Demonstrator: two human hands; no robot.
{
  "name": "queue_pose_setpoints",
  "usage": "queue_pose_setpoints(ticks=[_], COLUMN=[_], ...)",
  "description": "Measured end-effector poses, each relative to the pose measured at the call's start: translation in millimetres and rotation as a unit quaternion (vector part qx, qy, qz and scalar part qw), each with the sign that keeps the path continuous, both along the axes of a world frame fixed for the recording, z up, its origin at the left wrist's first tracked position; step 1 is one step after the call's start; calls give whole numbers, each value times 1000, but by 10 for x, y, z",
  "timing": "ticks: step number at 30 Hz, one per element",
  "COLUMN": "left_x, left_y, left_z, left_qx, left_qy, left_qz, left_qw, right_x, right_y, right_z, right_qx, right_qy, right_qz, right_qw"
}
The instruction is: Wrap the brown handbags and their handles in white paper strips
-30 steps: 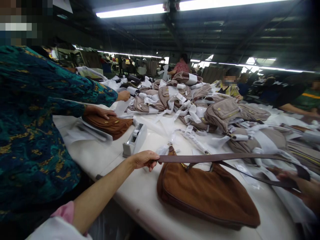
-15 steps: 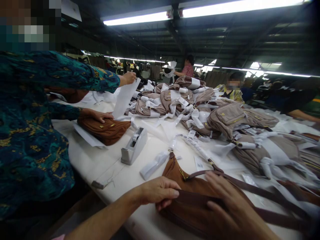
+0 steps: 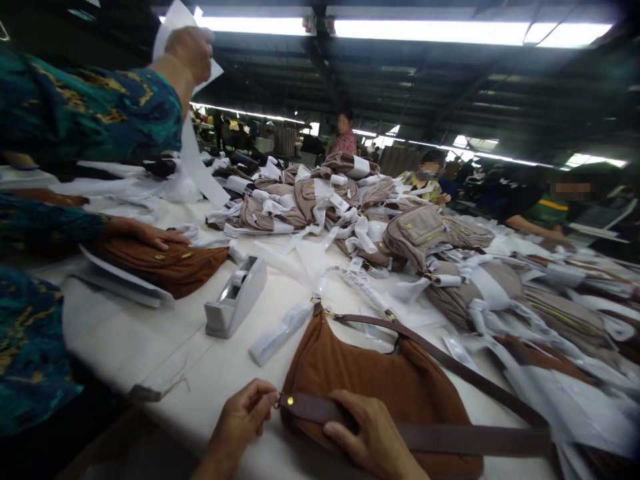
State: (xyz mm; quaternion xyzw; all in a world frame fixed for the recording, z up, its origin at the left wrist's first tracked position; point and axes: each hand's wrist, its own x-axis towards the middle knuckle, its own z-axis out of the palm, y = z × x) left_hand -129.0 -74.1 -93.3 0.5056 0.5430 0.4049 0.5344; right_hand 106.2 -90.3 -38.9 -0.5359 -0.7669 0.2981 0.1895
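Observation:
A brown shoulder bag (image 3: 370,373) lies on the white table in front of me, its dark brown strap (image 3: 450,439) stretched across its lower part. My left hand (image 3: 246,410) is closed at the strap's metal end, left of a gold stud, its thumb and fingertips pinched together. Over the strap lies my right hand (image 3: 363,427), fingers curled round it with the thumb below. The strap's other run (image 3: 465,367) loops up to the bag's top corner. Beyond the bag, the handle (image 3: 356,277) is wrapped in clear plastic.
A grey tape dispenser (image 3: 236,299) stands left of the bag, with small snips (image 3: 147,392) near the table edge. At left, a co-worker's hand (image 3: 150,233) rests on another brown bag (image 3: 165,263); the other lifts white paper. Taupe bags (image 3: 320,200) are piled behind.
My left hand has moved left to the strap's end, and my right hand now lies on the strap. The bag shows more fully. The co-worker's paper has been raised. The view has turned right.

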Motion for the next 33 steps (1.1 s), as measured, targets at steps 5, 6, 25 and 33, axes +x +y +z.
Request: queue_pose_setpoints(ticks=[5,6,25,33], left_x=[27,24,-17,36], left_y=[-73,-75,-71,-109], left_z=[-123,-121,-211,-218], left_qx=[25,26,46,42], left_qy=[30,32,42,0], left_qz=[19,17,-7,29], left_qw=[999,999,998,999], right_x=[2,4,16,114], right_y=[14,13,42,14], right_z=[-4,-6,-76,-351], right_qx=[4,5,-27,18], right_qy=[10,11,14,-45], right_qz=[-16,-18,-3,-40], right_qw=[1000,1000,1000,998])
